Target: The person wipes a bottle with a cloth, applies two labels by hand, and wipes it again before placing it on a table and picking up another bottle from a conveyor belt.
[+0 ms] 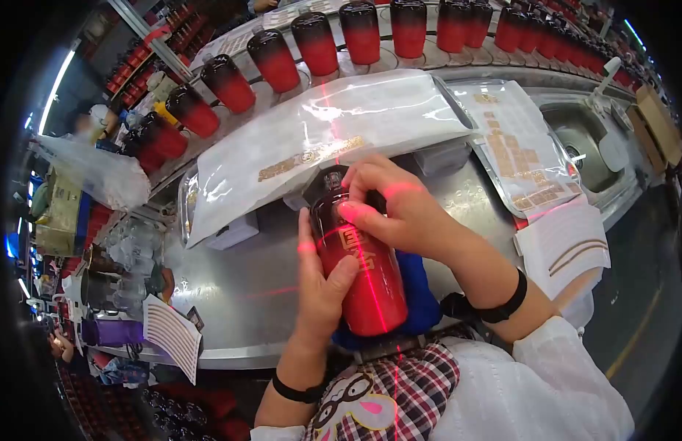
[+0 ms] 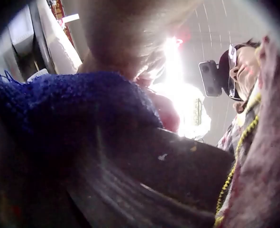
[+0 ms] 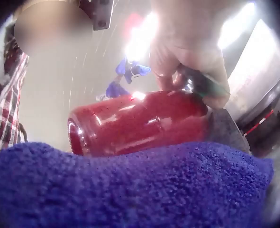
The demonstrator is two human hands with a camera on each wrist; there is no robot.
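A bottle (image 1: 374, 294), black at the neck and red below with gold characters (image 1: 352, 239), lies on a blue cloth (image 1: 418, 294). Along its left side rests my left hand (image 1: 319, 287), thumb on the front near the characters and fingers extended along the edge. My right hand (image 1: 388, 202) is at the bottle's upper part, its thumb and curled index finger close together by the dark shoulder; whether they pinch something small cannot be told. In the right wrist view the red bottle (image 3: 140, 123) lies above the blue cloth (image 3: 130, 185), the right hand (image 3: 192, 61) at its dark end.
Beyond the bottle a white sheet (image 1: 282, 140) carries gold pieces. To the right lie another sheet of gold stickers (image 1: 517, 154) and a sink (image 1: 576, 140). A row of red-black bottles (image 1: 275, 62) stands at the back. A striped sheet (image 1: 172, 334) lies at the left edge.
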